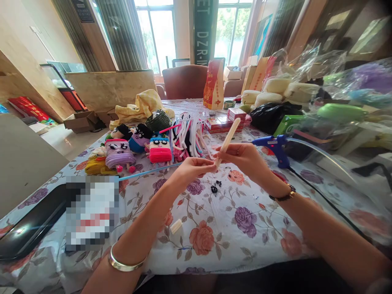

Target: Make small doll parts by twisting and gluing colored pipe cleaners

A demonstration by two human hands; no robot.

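Observation:
A cream, fuzzy-looking strip [230,135] is held slanting upward over the table, its kind not certain. My right hand [245,158] grips it along its lower half with bent fingers. At its bottom end my left hand [196,166] pinches it between thumb and fingers, the two hands nearly touching. Below them on the flowered tablecloth [220,249] lie small black curled bits [215,188]. A short cream piece [176,226] rests nearer to me. To the right of my right hand stands a blue glue gun [278,150] with a clear glue stick in its back.
Yarn-like dolls [120,153] and a bundle of coloured fuzzy stems [190,141] sit at the left and middle back. Small red boxes [218,123], cream rolls [268,99] and plastic bags fill the back right. A black glossy device [33,222] lies at left. The glue gun's cord [324,196] runs right.

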